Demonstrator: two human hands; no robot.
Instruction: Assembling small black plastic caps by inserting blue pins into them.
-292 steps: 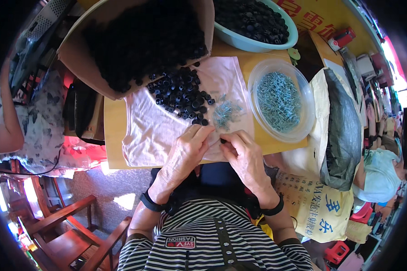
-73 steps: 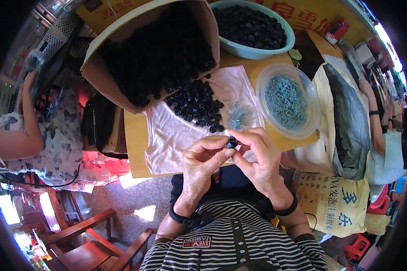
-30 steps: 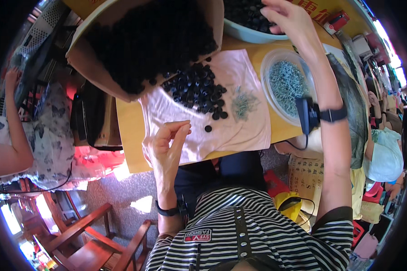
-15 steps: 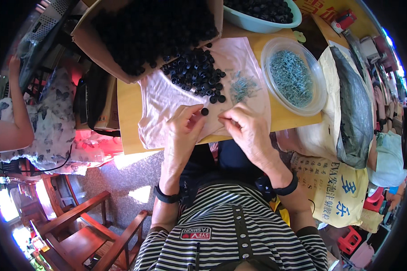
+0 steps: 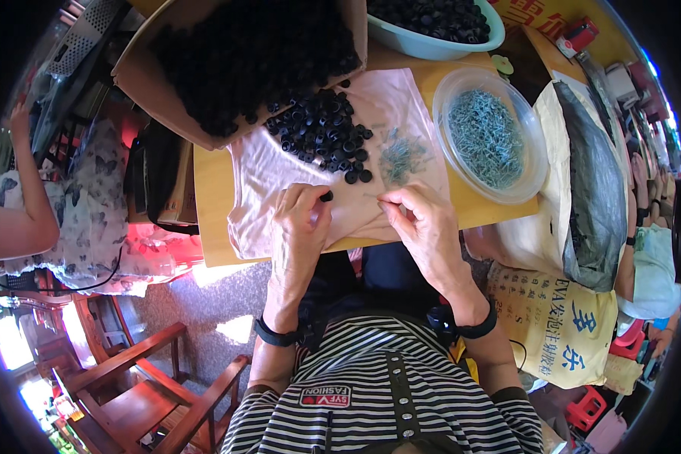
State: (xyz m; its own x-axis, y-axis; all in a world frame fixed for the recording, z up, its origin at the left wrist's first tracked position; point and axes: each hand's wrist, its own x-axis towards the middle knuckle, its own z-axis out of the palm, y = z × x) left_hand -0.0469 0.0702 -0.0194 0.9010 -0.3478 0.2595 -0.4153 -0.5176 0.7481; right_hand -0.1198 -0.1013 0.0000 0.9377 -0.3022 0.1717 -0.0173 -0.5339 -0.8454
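My left hand [image 5: 299,231] is closed in a pinch on a small round black cap [image 5: 326,196], above the near part of a pale pink cloth [image 5: 253,200]. A short way to its right, my right hand [image 5: 427,231] pinches a thin metal pin [image 5: 371,197] that sticks out toward the left; its exact kind is too small to make out. Beyond my hands lies a heap of black caps [image 5: 321,132]. Beside that heap, on the cloth, is a small pile of thin bluish-grey pins [image 5: 402,157].
A cardboard box [image 5: 223,140] of black caps tilts toward the cloth. Behind stands a pale green basin [image 5: 431,47] of black parts. A clear round tub [image 5: 536,178] of pins stands at right, near sacks [image 5: 556,325]. A wooden chair [image 5: 140,401] and another person's arm [image 5: 34,174] are at left.
My hands have moved slightly apart, the left one turning with the black cap. A pin now shows at my right fingertips.
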